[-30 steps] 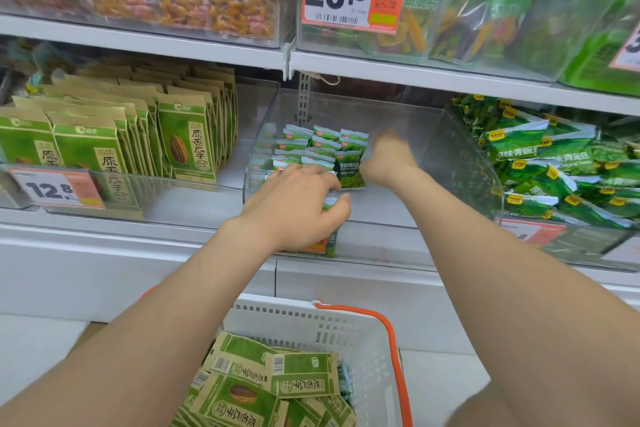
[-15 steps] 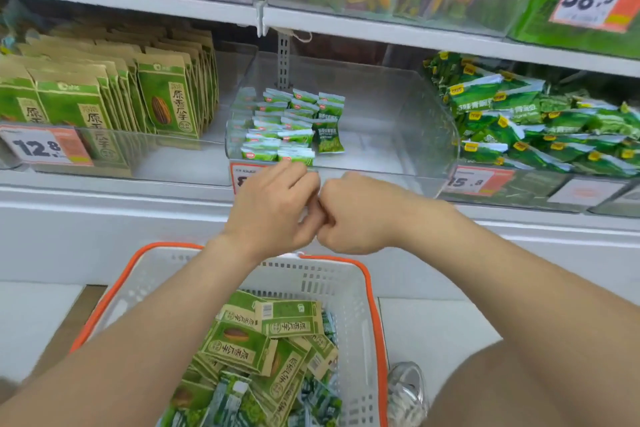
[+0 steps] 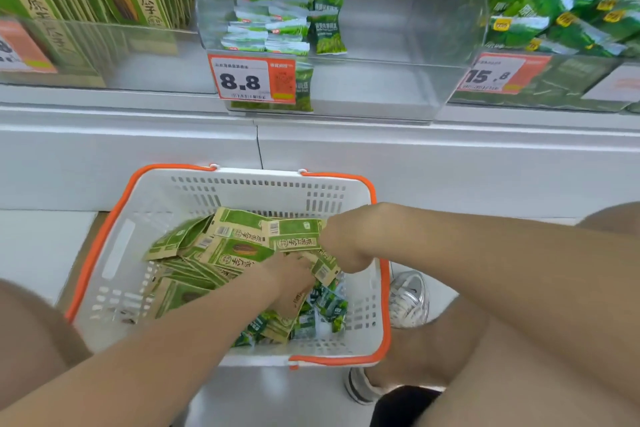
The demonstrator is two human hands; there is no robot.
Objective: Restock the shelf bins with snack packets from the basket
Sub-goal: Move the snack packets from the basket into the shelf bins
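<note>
Risk: the wrong kind could be pulled, since large kraft-green packets are piled over the small green packets in the basket. A loose handful could also be spilled over its rim. Left hand and right hand are both dug into the pile with fingers buried, so grip cannot be told. Middle bin is part filled, with shelved small packets rowed at its left. Left bin is packed with the large kind.
</note>
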